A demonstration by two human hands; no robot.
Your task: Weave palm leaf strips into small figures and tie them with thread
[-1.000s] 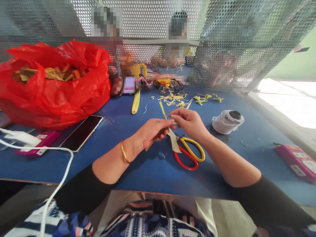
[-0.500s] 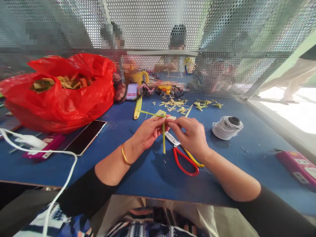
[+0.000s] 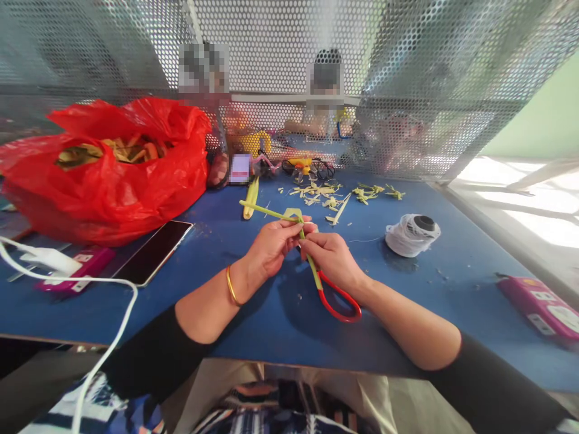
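My left hand (image 3: 270, 246), with a gold bangle at the wrist, pinches a folded pale green leaf strip (image 3: 265, 208). One end of the strip sticks out to the left. The other slants down toward me, and my right hand (image 3: 333, 258) is closed on it just below the fold. Under my right hand lies a pair of scissors (image 3: 344, 314); a red handle loop shows, while the blades are mostly hidden. Beyond my fingers are a yellow-green husk-like piece (image 3: 251, 199) and scattered leaf scraps (image 3: 319, 191).
A red plastic bag (image 3: 136, 202) of leaf pieces stands on the left. Near it are a dark phone (image 3: 156, 253) and a purple power strip (image 3: 85, 268) with a white cable. A spool of white thread (image 3: 412, 235) and another purple power strip (image 3: 540, 304) sit right. A perforated metal screen (image 3: 275, 54) rises behind.
My right hand has moved down and closed on the hanging strip end. That end now slants right, over the scissors. The left-pointing end has risen slightly and reaches farther left.
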